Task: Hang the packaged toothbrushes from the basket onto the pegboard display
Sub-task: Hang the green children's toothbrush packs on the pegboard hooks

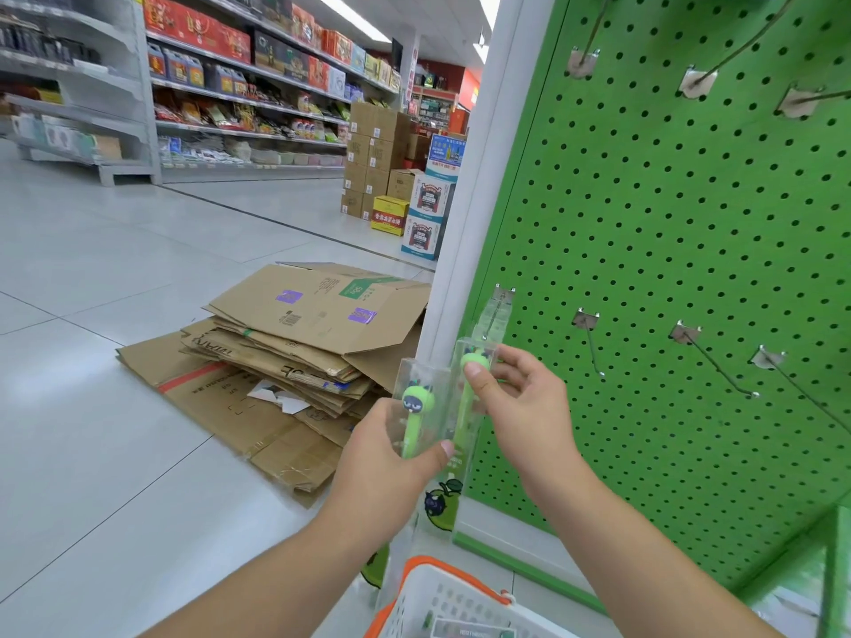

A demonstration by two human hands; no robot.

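One clear-boxed green toothbrush (416, 421) is being gripped by the left hand (387, 458) and a second (469, 398) pinched by the right hand (520, 407), just below the lowest-left hook (495, 315) at the green pegboard (644, 269) edge, above the white basket (442, 600).

Toothbrush packs (416, 409) were clear glossy plastic; pegboard (667, 250) matt painted metal; flattened boxes (285, 356) dull cardboard.

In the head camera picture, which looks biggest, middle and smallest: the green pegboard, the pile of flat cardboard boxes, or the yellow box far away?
1. Green pegboard
2. Pile of flat cardboard boxes
3. Yellow box

The yellow box is farther away, so it may look smaller than it is.
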